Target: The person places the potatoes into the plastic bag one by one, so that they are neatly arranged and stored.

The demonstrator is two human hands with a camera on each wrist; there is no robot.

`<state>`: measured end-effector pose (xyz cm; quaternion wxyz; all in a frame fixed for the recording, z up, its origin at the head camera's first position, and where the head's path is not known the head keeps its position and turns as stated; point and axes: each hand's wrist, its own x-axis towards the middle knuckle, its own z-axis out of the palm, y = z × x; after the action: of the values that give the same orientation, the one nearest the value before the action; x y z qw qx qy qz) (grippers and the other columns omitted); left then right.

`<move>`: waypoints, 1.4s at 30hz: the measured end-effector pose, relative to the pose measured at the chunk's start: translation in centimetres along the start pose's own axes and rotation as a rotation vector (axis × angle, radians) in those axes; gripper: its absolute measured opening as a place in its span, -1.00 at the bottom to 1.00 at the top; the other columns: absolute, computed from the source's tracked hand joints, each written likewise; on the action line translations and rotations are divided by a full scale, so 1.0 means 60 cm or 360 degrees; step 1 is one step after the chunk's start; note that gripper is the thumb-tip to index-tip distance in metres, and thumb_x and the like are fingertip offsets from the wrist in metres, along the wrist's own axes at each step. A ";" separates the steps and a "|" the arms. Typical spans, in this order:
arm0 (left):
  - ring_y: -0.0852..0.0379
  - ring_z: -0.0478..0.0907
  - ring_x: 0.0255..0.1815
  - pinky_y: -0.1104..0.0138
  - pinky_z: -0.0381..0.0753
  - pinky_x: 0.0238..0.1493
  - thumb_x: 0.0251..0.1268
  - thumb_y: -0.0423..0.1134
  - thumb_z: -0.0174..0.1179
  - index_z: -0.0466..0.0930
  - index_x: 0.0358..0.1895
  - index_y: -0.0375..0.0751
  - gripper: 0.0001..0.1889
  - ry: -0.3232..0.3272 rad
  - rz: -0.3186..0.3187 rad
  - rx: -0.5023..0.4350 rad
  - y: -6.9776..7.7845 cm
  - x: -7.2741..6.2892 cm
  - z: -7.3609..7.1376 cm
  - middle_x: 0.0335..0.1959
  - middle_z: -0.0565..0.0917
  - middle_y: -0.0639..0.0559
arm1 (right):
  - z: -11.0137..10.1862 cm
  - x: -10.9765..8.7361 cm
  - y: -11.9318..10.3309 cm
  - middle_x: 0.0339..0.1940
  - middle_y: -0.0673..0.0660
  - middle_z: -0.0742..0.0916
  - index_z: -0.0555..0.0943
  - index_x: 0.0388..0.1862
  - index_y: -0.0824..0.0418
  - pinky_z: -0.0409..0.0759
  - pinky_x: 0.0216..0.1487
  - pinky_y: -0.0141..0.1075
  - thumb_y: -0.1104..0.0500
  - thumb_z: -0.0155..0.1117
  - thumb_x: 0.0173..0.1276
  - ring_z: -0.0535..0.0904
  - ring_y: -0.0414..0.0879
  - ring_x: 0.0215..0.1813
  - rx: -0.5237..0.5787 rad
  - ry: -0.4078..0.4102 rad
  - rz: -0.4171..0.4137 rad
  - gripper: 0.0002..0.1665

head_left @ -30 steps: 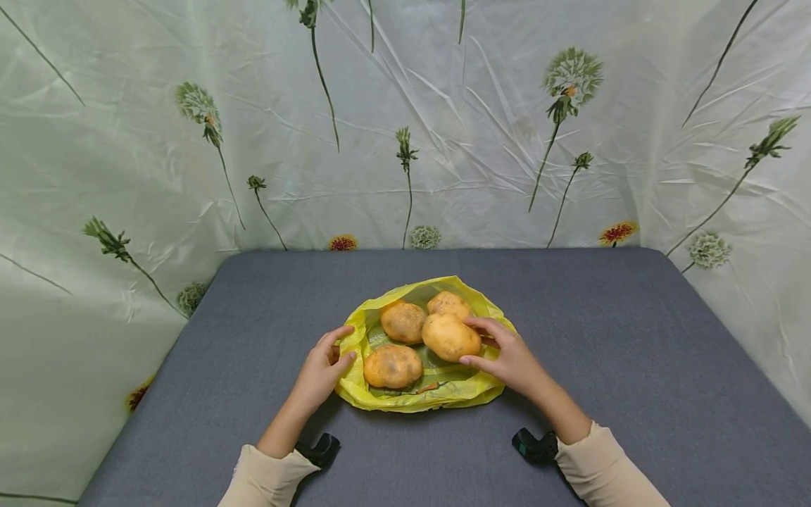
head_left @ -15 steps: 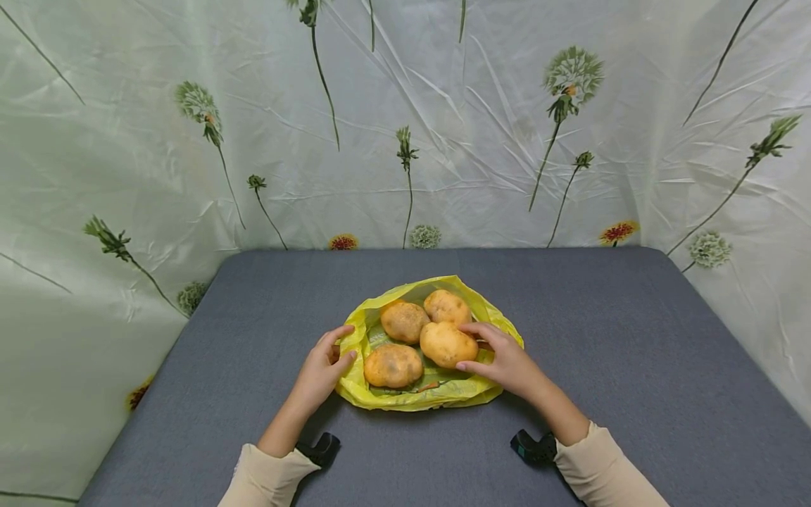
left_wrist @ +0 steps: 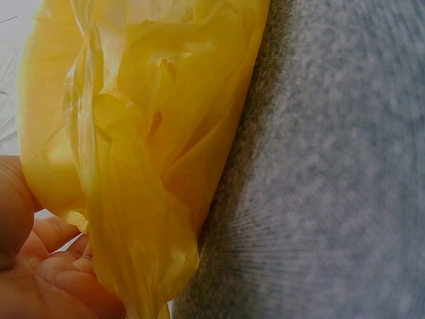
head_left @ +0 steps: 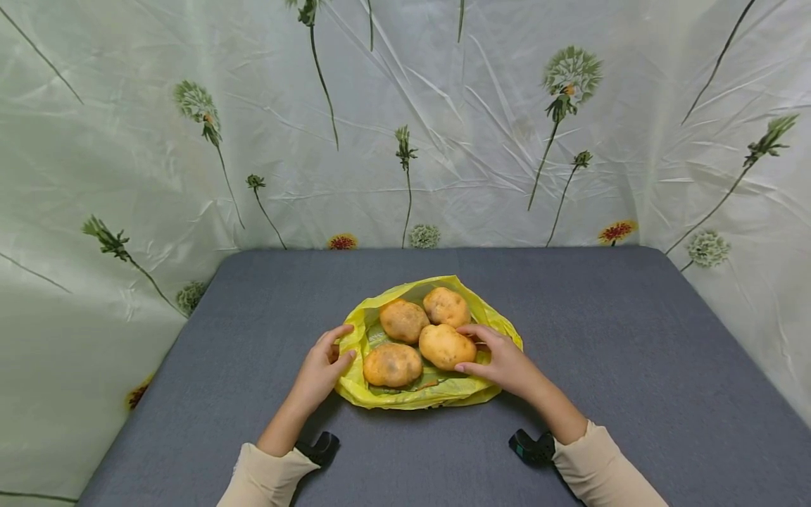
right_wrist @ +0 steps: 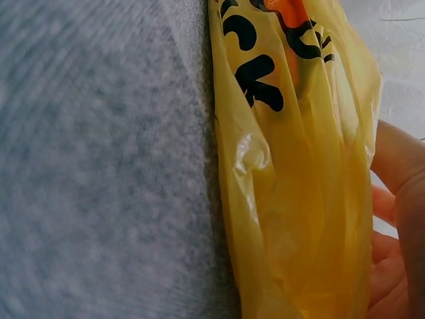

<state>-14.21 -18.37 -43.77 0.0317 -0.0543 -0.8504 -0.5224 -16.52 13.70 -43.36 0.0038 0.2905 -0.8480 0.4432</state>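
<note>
A yellow plastic bag (head_left: 415, 401) lies wide-mouthed on the table, with several potatoes inside. My left hand (head_left: 324, 367) holds the bag's left side, thumb and fingertips at its rim; in the left wrist view the yellow film (left_wrist: 146, 199) hangs beside the thumb and curled fingers. My right hand (head_left: 507, 360) reaches over the right rim and grips the front right potato (head_left: 445, 347) between thumb and fingers. Behind that one sits another potato (head_left: 446, 305). On the left side are a back potato (head_left: 403, 320) and a front potato (head_left: 393, 365).
The grey cloth-covered table (head_left: 602, 317) extends around the bag on all sides. A pale curtain (head_left: 475, 141) printed with flowers hangs behind it. Black wrist cameras (head_left: 533, 447) stick out below both sleeves. Dark lettering (right_wrist: 259, 80) marks the bag's outer side.
My right hand has shifted slightly left and toward me with its potato. The back right potato now shows more fully, a little farther back. My left hand keeps its place.
</note>
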 end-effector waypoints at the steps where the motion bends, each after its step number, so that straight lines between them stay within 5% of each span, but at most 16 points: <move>1: 0.11 0.38 -0.41 0.37 0.40 -0.44 0.19 -0.38 0.13 0.38 0.17 -0.22 -0.56 -0.0005 0.0003 -0.0001 -0.001 0.000 0.000 -0.07 0.42 -0.11 | 0.000 0.000 -0.001 0.05 0.15 0.53 0.41 0.12 0.25 0.43 0.00 -0.19 0.04 0.37 0.06 0.49 -0.02 -0.01 -0.0005 -0.0004 0.0007 -0.34; 19: 0.11 0.41 -0.37 0.37 0.43 -0.43 0.20 -0.35 0.14 0.36 0.18 -0.22 -0.56 -0.0029 -0.0019 -0.0017 0.001 0.000 -0.001 -0.07 0.41 -0.14 | -0.002 0.000 -0.003 0.01 0.14 0.55 0.46 0.07 0.30 0.43 -0.01 -0.22 0.14 0.37 0.09 0.51 -0.03 -0.01 0.0023 0.0051 -0.0030 -0.44; 29: 0.10 0.40 -0.36 0.38 0.43 -0.41 0.21 -0.30 0.15 0.36 0.18 -0.21 -0.56 -0.0020 -0.0012 -0.0027 0.002 -0.002 -0.003 -0.02 0.42 -0.13 | -0.009 -0.001 -0.002 -0.05 0.17 0.58 0.49 0.02 0.31 0.45 -0.04 -0.17 0.25 0.28 0.17 0.51 0.06 -0.03 -0.0019 0.0171 -0.0185 -0.59; 35: 0.10 0.41 -0.33 0.33 0.42 -0.35 0.22 -0.29 0.14 0.38 0.17 -0.17 -0.58 0.0049 0.0068 0.0061 0.005 -0.003 -0.004 -0.08 0.44 -0.12 | -0.023 -0.001 -0.006 -0.07 0.19 0.59 0.49 0.00 0.34 0.45 -0.05 -0.13 0.27 0.26 0.18 0.50 0.02 -0.02 -0.0115 0.0275 -0.0224 -0.61; 42: -0.03 0.40 -0.09 0.12 0.42 -0.13 0.27 -0.21 0.09 0.31 0.21 -0.23 -0.54 0.0111 0.0252 0.0183 0.014 -0.001 -0.002 0.17 0.30 -0.17 | -0.050 -0.005 -0.012 0.03 0.16 0.55 0.46 0.07 0.34 0.41 -0.01 -0.12 0.29 0.25 0.18 0.45 0.02 0.05 -0.0256 0.0393 -0.0249 -0.55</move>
<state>-14.02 -18.11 -42.99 0.1056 -0.1011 -0.8704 -0.4702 -16.64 15.77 -41.08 0.1656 0.2976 -0.8487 0.4046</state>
